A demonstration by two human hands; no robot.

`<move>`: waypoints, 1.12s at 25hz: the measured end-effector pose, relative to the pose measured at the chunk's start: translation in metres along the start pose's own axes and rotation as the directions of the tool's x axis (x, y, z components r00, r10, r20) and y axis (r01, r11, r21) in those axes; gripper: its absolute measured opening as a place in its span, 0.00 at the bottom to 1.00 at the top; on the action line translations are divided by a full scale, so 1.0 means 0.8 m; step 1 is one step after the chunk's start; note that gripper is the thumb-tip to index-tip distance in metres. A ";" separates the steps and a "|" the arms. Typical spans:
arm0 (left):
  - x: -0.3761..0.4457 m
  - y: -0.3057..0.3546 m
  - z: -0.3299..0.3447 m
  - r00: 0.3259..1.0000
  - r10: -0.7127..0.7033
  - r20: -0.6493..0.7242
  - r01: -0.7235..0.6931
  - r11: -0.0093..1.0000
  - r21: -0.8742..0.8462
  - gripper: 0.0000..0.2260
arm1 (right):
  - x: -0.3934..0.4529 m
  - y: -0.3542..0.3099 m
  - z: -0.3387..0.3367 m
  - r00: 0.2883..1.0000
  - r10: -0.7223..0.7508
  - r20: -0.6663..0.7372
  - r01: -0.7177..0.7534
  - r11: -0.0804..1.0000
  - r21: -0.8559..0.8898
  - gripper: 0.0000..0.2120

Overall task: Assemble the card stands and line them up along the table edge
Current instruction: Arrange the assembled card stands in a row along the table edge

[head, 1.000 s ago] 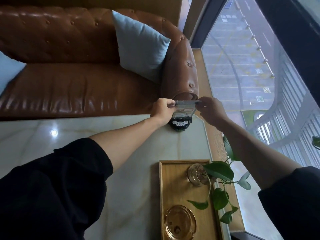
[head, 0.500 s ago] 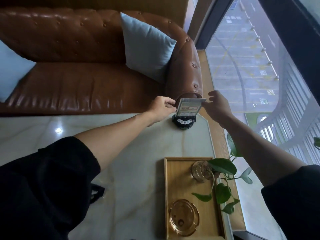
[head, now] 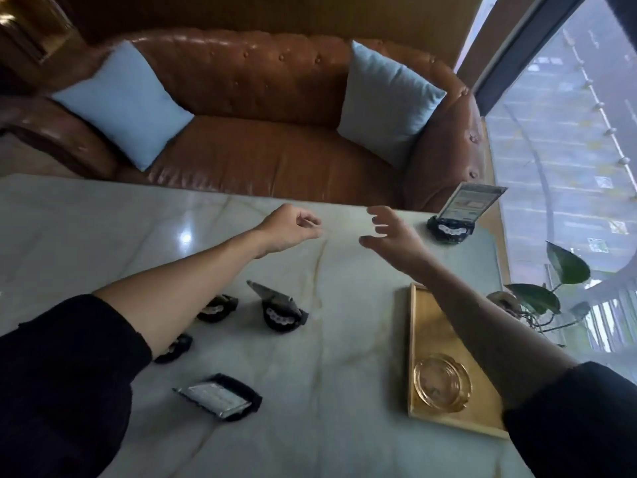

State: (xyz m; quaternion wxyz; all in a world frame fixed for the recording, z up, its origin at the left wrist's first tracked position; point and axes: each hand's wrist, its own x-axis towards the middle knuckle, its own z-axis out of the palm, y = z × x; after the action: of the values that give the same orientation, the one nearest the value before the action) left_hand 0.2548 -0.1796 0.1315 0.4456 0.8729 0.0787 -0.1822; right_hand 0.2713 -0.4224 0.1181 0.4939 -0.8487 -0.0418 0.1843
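An assembled card stand [head: 458,215], a black base holding an upright printed card, stands at the table's far right corner. My right hand [head: 391,234] hovers to its left, fingers spread and empty. My left hand [head: 287,227] hangs over the table's far edge with fingers loosely curled, holding nothing. Nearer me, a second stand [head: 281,310] with a card in it leans on the marble. Two bare black bases [head: 217,308] [head: 174,348] lie partly hidden under my left forearm. A card lying on a base [head: 219,398] rests flat near the front.
A wooden tray [head: 431,326] at the right holds a glass ashtray [head: 441,381] and a potted plant [head: 537,294]. A brown leather sofa [head: 275,157] with two blue cushions lies beyond the marble table [head: 344,339]. A window runs along the right.
Both hands have let go of the card at the far corner stand and drawn back left over the table. The view has swung left and widened, showing the loose parts.
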 end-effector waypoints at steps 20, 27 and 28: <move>-0.260 -0.194 -0.063 0.881 -0.013 0.473 -0.113 0.965 0.237 0.28 | -0.083 -0.010 0.233 0.999 -0.045 -0.002 0.040 0.900 -0.434 0.12; -0.253 -0.199 -0.047 0.879 0.106 0.465 -0.305 0.875 0.376 0.09 | -0.077 -0.011 0.226 0.998 -0.060 -0.017 0.045 0.882 -0.469 0.12; -0.246 -0.197 -0.046 0.883 0.147 0.447 -0.347 0.845 0.407 0.09 | -0.075 -0.010 0.221 0.998 -0.055 -0.024 0.037 0.882 -0.469 0.12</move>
State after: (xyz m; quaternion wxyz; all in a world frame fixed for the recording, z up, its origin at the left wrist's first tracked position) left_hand 0.0351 -0.0521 0.1095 0.2444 0.9019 -0.1762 -0.3094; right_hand 0.1540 -0.2877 0.0630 0.2793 -0.9449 -0.0959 0.1414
